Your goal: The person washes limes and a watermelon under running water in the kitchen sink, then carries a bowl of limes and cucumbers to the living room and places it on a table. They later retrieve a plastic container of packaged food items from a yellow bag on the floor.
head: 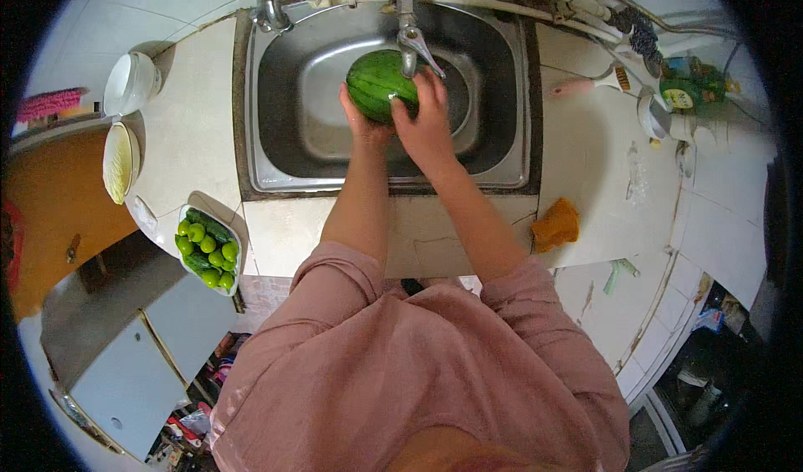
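A wet green watermelon (376, 86) is held between my two hands over the stainless steel sink (285, 95), beneath the metal tap (409, 48). My left hand (366, 117) supports its lower left side, the palm partly hidden behind the fruit. On the right side and top rests my right hand (426, 114), its fingertips close to the spout and lever. Whether water is running cannot be told.
A second tap (271, 7) stands at the sink's back left. White bowls (128, 83), a bowl with pale contents (122, 158) and a tray of green fruits and cucumbers (235, 277) are left. An orange cloth (556, 225), a brush (596, 84) and green bottles (684, 89) are right.
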### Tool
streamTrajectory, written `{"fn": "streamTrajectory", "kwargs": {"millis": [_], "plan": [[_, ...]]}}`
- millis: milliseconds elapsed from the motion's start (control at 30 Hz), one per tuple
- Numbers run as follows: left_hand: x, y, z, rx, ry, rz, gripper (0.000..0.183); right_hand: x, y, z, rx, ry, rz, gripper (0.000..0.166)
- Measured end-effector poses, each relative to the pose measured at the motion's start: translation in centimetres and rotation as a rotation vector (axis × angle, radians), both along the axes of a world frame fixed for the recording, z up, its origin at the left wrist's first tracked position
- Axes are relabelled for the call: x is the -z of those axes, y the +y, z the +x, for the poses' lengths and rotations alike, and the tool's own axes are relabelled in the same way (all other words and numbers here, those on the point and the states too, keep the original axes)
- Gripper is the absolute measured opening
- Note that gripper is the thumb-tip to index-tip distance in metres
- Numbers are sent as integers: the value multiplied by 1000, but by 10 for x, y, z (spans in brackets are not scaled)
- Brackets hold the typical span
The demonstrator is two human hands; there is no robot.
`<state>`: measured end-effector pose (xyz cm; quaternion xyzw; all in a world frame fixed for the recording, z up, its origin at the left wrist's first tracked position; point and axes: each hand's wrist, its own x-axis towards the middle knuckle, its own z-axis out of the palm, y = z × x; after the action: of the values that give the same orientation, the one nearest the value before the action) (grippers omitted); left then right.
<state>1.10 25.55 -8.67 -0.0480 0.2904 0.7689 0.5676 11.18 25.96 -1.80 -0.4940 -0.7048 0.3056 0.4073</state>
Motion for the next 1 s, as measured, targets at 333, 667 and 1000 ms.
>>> {"fn": "streamTrajectory", "kwargs": {"millis": [333, 667, 1000], "plan": [[-29, -21, -4, 15, -167, -78, 66, -129, 10, 29, -50, 44, -81, 23], [-87, -62, -34, -31, -173, -177, 66, -25, 8, 37, -23, 146, -524, 45], [-102, -62, -63, 178, 534, -155, 49, -34, -37, -11, -411, 1093, -1348, 71]]}}
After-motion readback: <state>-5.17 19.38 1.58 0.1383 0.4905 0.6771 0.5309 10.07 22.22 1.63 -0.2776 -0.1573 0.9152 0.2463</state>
